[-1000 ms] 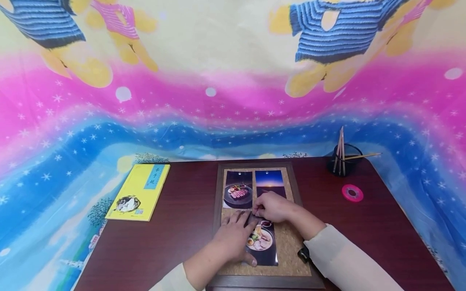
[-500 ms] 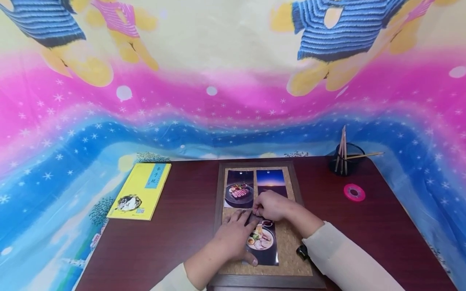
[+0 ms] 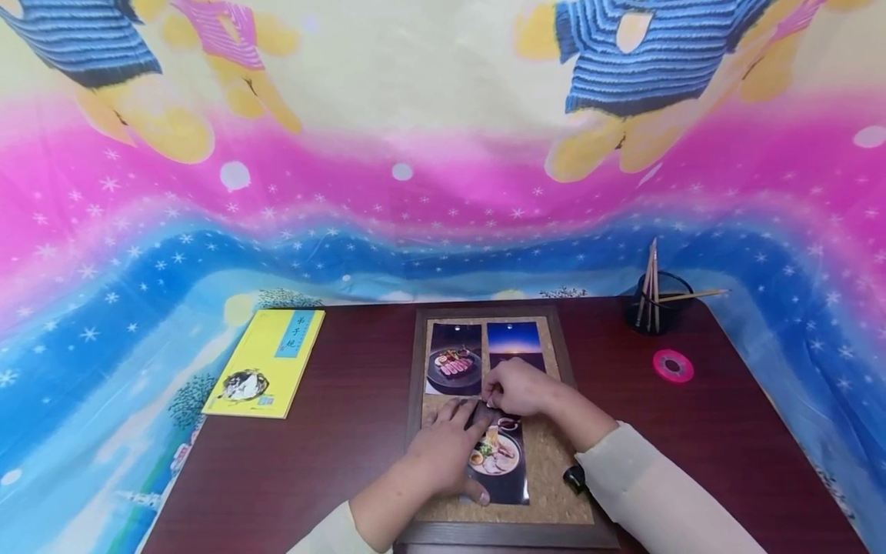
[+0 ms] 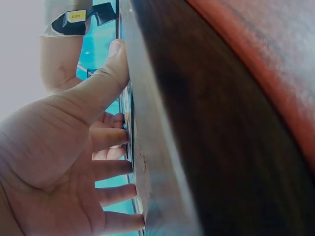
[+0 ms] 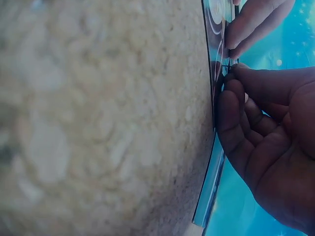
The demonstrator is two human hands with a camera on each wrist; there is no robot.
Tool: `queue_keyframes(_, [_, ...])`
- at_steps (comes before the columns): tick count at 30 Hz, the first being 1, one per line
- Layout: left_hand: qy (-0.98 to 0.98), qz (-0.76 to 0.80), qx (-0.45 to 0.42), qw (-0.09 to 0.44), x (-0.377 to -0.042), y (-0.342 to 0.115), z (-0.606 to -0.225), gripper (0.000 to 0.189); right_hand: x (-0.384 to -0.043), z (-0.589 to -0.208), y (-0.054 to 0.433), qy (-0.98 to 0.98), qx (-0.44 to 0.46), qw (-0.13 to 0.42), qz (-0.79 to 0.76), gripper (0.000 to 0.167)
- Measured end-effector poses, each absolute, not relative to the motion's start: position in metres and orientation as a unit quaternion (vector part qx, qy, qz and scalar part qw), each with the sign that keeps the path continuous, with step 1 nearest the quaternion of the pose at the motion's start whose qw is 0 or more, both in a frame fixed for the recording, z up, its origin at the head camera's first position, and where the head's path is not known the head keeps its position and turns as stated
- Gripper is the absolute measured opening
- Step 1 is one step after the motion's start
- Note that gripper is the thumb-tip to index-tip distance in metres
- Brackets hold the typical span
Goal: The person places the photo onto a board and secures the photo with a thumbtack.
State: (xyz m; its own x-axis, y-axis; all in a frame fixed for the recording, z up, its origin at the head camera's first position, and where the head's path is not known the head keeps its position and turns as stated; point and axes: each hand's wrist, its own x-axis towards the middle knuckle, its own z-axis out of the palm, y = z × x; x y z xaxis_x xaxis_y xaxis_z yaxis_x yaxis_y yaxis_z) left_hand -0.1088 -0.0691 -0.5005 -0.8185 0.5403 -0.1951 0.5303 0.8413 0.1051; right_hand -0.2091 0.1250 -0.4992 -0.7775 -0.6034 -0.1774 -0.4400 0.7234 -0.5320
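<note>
In the head view, a photo of a noodle bowl (image 3: 508, 485) lies on the framed corkboard (image 3: 554, 469). My left hand (image 3: 439, 454) rests on the photo's left part with fingers spread and straight. The left wrist view shows its fingertips touching the board surface. At the photo's top edge, my right hand (image 3: 519, 388) has its fingers curled and pinches a small pushpin (image 5: 227, 66), whose thin needle shows against the photo in the right wrist view. The pin's head is mostly hidden by the fingers. Above are a steak photo (image 3: 453, 369) and a sunset photo (image 3: 514, 338), each with a small pin at its top.
A yellow book (image 3: 277, 369) lies to the left on the dark wooden table (image 3: 346, 454). To the right are a pink ring-shaped roll (image 3: 684, 369) and a black mesh cup (image 3: 644, 319) with several pencils. A printed curtain hangs behind the table.
</note>
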Motion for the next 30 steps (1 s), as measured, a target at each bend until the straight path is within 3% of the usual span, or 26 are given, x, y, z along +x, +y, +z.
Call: queue_keyframes(30, [0.952, 0.024, 0.285, 0.113, -0.1089, -0.0683, -0.5023, 0.122, -0.2187, -0.4966, 0.1177, 0.913, -0.244, 0.236, -0.225, 0.019])
